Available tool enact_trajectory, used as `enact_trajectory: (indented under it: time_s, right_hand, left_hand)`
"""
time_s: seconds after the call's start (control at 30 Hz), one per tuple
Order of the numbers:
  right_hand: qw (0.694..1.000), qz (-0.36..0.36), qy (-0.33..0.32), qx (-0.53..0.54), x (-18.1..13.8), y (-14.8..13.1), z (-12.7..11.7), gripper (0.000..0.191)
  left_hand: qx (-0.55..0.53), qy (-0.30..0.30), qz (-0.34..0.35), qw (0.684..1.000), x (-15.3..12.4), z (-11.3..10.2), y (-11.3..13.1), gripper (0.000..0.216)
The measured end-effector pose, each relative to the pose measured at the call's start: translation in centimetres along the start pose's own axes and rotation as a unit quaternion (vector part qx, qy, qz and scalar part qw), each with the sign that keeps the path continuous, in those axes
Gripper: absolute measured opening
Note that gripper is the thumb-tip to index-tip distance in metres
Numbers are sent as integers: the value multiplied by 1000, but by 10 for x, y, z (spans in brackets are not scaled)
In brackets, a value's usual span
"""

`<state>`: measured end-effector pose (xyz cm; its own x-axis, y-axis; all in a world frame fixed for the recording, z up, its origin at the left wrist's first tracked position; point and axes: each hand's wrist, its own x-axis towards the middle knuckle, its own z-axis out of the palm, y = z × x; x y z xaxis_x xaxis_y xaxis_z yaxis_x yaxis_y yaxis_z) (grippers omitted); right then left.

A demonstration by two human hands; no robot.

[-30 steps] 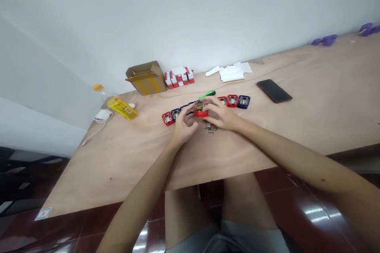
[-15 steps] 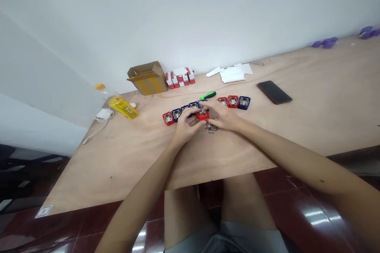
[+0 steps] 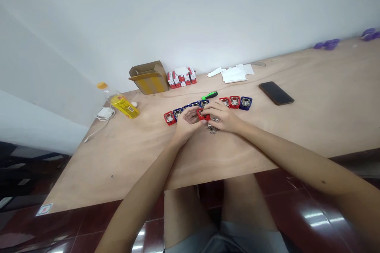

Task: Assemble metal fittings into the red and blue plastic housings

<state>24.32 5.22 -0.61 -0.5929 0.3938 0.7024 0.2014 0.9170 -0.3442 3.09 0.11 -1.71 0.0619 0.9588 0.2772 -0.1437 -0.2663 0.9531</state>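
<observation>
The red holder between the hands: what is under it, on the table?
Small metal parts lie in a pile on the wooden table just below the red holder. The left hand and right hand hide the table directly under it.

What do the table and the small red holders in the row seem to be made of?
The table looks like bare plywood, with pale visible grain. The red holder seems glossy moulded plastic from its smooth shine; its silvery insert looks metal, though too small to be sure.
</observation>
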Motion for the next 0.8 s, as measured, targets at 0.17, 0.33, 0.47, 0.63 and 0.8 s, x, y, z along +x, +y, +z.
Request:
enact_trajectory:
  time_s: [0.17, 0.33, 0.47, 0.63, 0.8]
  right_hand:
    - [999, 14, -37, 11, -5, 7, -2, 44]
    - [997, 22, -69, 40, -7, 9, -6, 50]
    - [998, 11, -50, 21, -3, 9, -8, 60]
    - [991, 95, 13, -95, -1, 21, -17, 78]
    - [976, 155, -1, -150, -2, 35, -29, 74]
  left_hand:
    - [12, -5, 43, 999, 0, -2, -1, 66]
    - [28, -21, 62, 997, 0, -2, -2, 65]
    - [50, -44, 79, 995, -2, 3, 5, 62]
    - [150, 47, 126, 980, -5, 7, 12, 30]
    - [174, 72, 104, 977, -8, 7, 14, 45]
